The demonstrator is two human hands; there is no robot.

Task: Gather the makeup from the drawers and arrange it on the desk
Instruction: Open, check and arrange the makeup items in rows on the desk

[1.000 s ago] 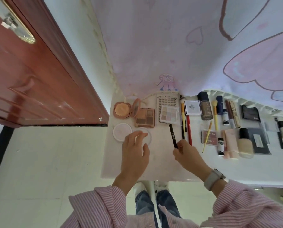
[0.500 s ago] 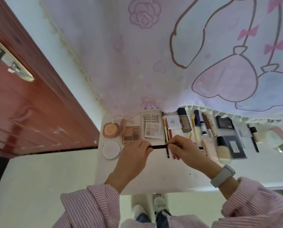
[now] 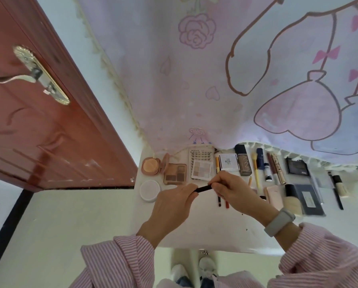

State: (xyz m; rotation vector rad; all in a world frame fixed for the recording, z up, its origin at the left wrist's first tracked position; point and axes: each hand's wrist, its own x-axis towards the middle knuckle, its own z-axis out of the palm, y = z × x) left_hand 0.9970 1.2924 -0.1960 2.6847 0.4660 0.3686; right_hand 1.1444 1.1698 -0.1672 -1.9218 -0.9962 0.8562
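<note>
Head view: black makeup pencil [image 3: 203,188] lies crosswise, left hand [image 3: 174,202] and right hand [image 3: 234,192] pinching its ends.

We see a white surface [image 3: 194,231] with makeup laid out in rows. Far left: open peach compact [image 3: 151,166], white round jar [image 3: 149,190] below it. Next, brown palette [image 3: 175,174], lash card [image 3: 201,156] with a pale palette [image 3: 202,169] on it. Then pencils [image 3: 222,201], white box [image 3: 228,162], foundation tube [image 3: 243,163], yellow brush [image 3: 255,170]. Right: black compacts [image 3: 297,166], bottle [image 3: 291,199], blurred.
</note>
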